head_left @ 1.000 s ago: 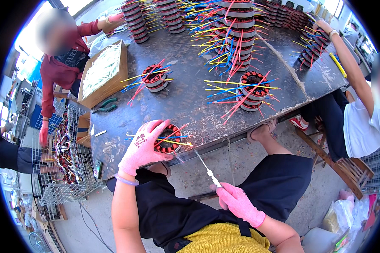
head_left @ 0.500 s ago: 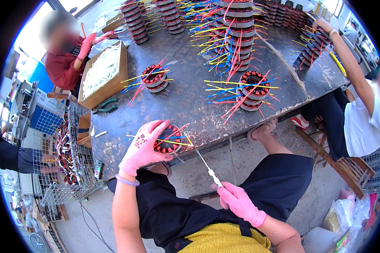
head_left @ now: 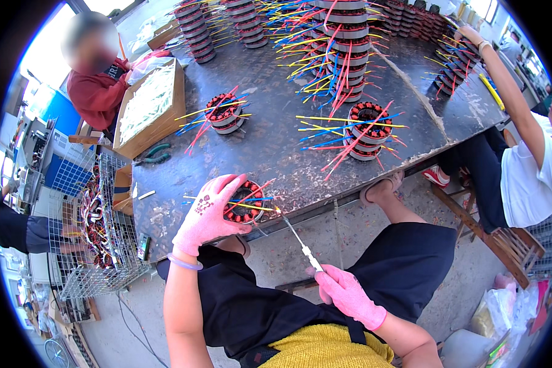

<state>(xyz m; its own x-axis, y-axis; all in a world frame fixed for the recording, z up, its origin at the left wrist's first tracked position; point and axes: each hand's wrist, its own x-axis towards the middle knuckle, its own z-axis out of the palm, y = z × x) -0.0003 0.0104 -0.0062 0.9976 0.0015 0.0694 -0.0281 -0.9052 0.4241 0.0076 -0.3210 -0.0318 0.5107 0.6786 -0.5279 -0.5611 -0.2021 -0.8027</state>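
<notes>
My left hand (head_left: 207, 211), in a pink glove, is closed round the side of a motor stator (head_left: 256, 195) at the table's near edge. The stator is a ring with red-and-black windings and red, yellow and blue wires; my palm covers its left side. My right hand (head_left: 351, 295), also gloved in pink, grips a slim tool with a white handle (head_left: 311, 257) and a thin metal rod. The rod's tip meets or nearly meets the end of a yellow wire (head_left: 267, 208) leading off the stator. Whether they touch is too small to tell.
Single and stacked stators (head_left: 367, 132) with splayed wires stand across the dark table (head_left: 276, 135). Green-handled pliers (head_left: 157, 154) lie beside a cardboard box (head_left: 176, 101) of white pieces. At left is a wire basket (head_left: 107, 276). Co-workers sit at far left and right.
The yellow wire, bent at the tool's tip before, now runs straighter toward it. My hands have hardly moved. The left co-worker's raised hands have come down behind the box.
</notes>
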